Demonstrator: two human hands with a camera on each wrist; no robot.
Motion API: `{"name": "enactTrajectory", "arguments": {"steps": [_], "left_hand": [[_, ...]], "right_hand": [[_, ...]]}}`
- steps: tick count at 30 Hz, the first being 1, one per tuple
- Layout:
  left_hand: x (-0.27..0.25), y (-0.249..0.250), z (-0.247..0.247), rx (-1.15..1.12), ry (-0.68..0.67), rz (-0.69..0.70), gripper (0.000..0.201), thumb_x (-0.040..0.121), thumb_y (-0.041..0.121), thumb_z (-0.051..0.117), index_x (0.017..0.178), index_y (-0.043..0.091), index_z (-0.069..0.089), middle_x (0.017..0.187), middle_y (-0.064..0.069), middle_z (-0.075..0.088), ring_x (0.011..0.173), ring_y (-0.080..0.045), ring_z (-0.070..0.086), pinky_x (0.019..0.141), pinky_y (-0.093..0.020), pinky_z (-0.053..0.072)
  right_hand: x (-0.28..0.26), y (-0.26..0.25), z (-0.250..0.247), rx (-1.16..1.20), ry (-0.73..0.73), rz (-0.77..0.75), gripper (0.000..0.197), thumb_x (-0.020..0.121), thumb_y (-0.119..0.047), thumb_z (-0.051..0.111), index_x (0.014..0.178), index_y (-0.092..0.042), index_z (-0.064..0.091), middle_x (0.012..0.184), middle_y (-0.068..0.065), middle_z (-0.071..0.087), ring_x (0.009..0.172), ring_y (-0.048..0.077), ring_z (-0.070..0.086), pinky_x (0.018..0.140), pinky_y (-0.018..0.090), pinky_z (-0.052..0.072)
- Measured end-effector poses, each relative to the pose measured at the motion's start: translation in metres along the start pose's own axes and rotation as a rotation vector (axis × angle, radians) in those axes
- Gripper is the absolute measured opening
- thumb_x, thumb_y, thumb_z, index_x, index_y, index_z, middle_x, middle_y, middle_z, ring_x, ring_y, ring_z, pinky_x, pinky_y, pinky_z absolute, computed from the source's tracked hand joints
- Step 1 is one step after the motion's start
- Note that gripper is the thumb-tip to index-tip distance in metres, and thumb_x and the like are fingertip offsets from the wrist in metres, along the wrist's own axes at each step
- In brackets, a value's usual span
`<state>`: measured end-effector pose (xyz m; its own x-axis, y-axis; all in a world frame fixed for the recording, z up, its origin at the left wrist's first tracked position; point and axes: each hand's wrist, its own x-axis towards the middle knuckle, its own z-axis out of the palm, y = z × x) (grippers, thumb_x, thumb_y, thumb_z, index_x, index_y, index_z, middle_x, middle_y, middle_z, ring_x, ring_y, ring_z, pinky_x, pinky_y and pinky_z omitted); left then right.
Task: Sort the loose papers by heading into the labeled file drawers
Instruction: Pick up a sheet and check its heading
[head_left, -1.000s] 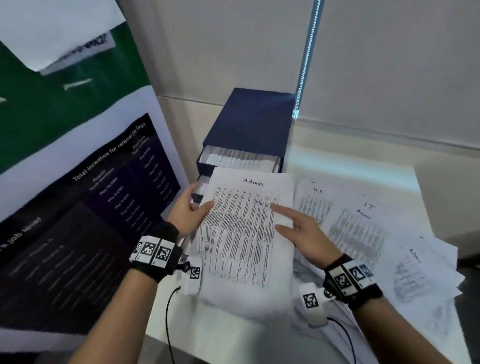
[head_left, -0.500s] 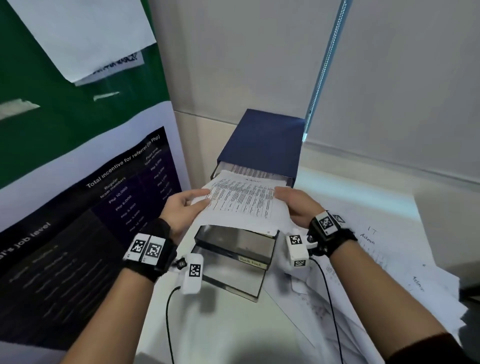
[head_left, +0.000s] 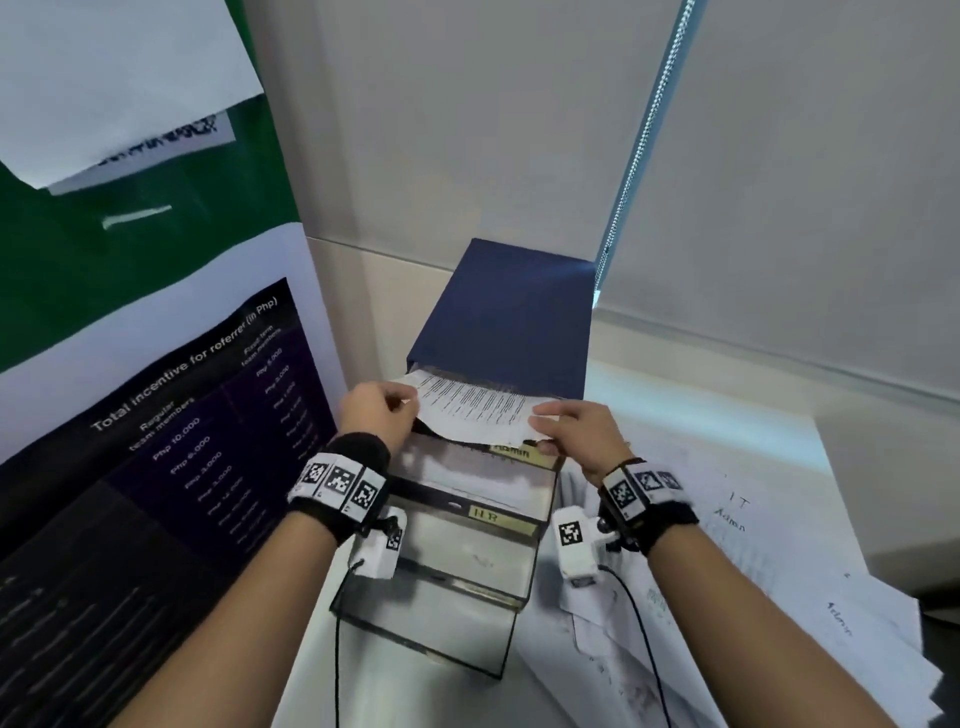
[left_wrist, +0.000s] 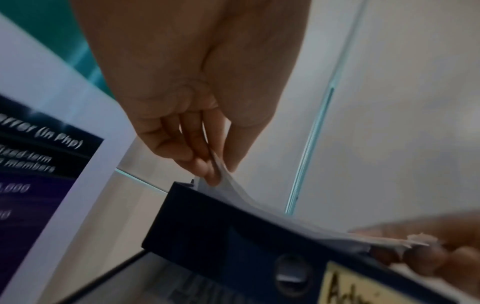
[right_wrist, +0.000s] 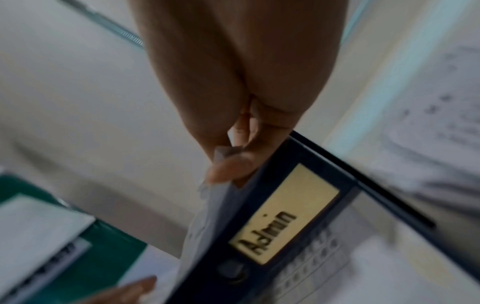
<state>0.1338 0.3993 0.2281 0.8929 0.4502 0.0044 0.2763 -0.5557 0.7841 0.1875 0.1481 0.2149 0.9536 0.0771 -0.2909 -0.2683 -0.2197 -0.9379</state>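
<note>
A printed sheet (head_left: 475, 410) lies half inside the top drawer of the dark blue file cabinet (head_left: 509, 312), its far end under the cabinet top. That drawer carries a yellow label reading Admin (right_wrist: 283, 214). My left hand (head_left: 382, 413) pinches the sheet's left edge (left_wrist: 228, 181) between thumb and fingers. My right hand (head_left: 563, 428) pinches the sheet's near right corner (right_wrist: 221, 156) just above the drawer front. Below, a second drawer labeled HR (head_left: 501, 519) and a third drawer (head_left: 431, 613) stand pulled out in steps.
Loose papers (head_left: 737, 561) headed IT and Admin are spread over the white table on the right. A large dark poster (head_left: 156, 467) stands close on the left. A wall and a bead cord (head_left: 639, 156) rise behind the cabinet.
Both hands lifted the Admin sheet off the table pile and carried it forward to the cabinet; it now slides deeper into the top drawer. My view moved closer.
</note>
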Motion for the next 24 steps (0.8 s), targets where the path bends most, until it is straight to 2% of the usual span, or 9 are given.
{"name": "enactTrajectory", "arguments": {"steps": [2,4,7,10,13,16,19,22,24], "left_hand": [[0.017,0.007,0.012,0.207,-0.061,0.049,0.024,0.091,0.026,0.062,0.107,0.015,0.075,0.105,-0.003,0.074,0.100,-0.023,0.067,0.096,-0.028,0.049],[0.029,0.012,0.023,0.530,-0.173,0.105,0.034,0.096,0.041,0.049,0.111,0.019,0.071,0.107,-0.005,0.072,0.105,-0.026,0.062,0.097,-0.035,0.046],[0.037,0.018,0.039,0.917,-0.272,0.167,0.057,0.099,0.055,0.024,0.111,0.020,0.067,0.108,-0.006,0.070,0.110,-0.027,0.055,0.092,-0.038,0.037],[0.040,0.024,0.050,1.020,-0.367,0.116,0.067,0.098,0.057,0.013,0.120,0.024,0.067,0.127,-0.007,0.063,0.122,-0.028,0.046,0.098,-0.040,0.032],[0.031,0.038,0.055,1.058,-0.332,0.055,0.054,0.097,0.054,0.026,0.129,0.027,0.060,0.141,-0.014,0.049,0.128,-0.033,0.041,0.105,-0.042,0.032],[0.007,0.064,0.063,0.976,-0.067,0.158,0.044,0.091,0.048,0.050,0.121,0.018,0.061,0.122,-0.020,0.050,0.114,-0.036,0.046,0.097,-0.044,0.037],[-0.016,0.093,0.089,0.607,-0.127,0.418,0.039,0.088,0.044,0.061,0.122,0.024,0.061,0.111,-0.013,0.052,0.107,-0.033,0.048,0.093,-0.043,0.040],[-0.057,0.118,0.134,0.145,-0.400,0.710,0.019,0.092,0.032,0.059,0.110,0.028,0.066,0.085,0.008,0.048,0.087,-0.013,0.047,0.077,-0.025,0.039],[-0.084,0.115,0.179,0.103,-0.584,0.792,0.016,0.094,0.028,0.056,0.105,0.029,0.067,0.081,0.010,0.049,0.081,-0.008,0.045,0.075,-0.021,0.038]], "right_hand": [[0.014,0.002,0.004,-0.263,0.108,-0.131,0.013,0.085,-0.020,0.074,0.094,-0.011,0.072,0.066,-0.001,0.062,0.054,0.015,0.065,0.056,0.024,0.052],[0.023,0.001,0.003,-0.449,0.216,-0.277,0.017,0.088,-0.037,0.068,0.091,-0.020,0.072,0.070,-0.009,0.065,0.066,0.009,0.064,0.066,0.021,0.049],[0.020,0.009,-0.014,-0.411,0.384,-0.355,0.022,0.094,-0.045,0.057,0.088,-0.026,0.068,0.065,-0.012,0.060,0.060,0.001,0.054,0.060,0.016,0.041],[0.015,0.054,-0.061,-0.428,0.524,-0.284,0.023,0.096,-0.040,0.055,0.092,-0.022,0.068,0.064,-0.005,0.058,0.058,0.007,0.053,0.057,0.021,0.036],[0.013,0.139,-0.129,-0.784,0.373,0.058,0.038,0.098,-0.037,0.052,0.127,-0.015,0.060,0.110,0.008,0.068,0.095,0.021,0.064,0.080,0.028,0.049],[-0.010,0.226,-0.169,-0.968,0.082,0.478,0.062,0.099,-0.048,0.041,0.147,-0.011,0.034,0.153,0.014,0.037,0.132,0.033,0.045,0.107,0.045,0.040],[-0.047,0.274,-0.163,-1.125,-0.042,0.431,0.074,0.095,-0.061,0.036,0.154,-0.021,0.018,0.164,0.007,0.008,0.147,0.033,0.018,0.114,0.049,0.027],[-0.069,0.271,-0.146,-1.112,-0.112,0.148,0.056,0.094,-0.056,0.040,0.140,-0.026,0.051,0.153,0.003,0.039,0.137,0.027,0.040,0.112,0.044,0.035],[-0.075,0.263,-0.156,-0.996,-0.057,0.036,0.044,0.093,-0.048,0.047,0.117,-0.019,0.071,0.130,0.004,0.063,0.117,0.022,0.057,0.103,0.040,0.045]]}}
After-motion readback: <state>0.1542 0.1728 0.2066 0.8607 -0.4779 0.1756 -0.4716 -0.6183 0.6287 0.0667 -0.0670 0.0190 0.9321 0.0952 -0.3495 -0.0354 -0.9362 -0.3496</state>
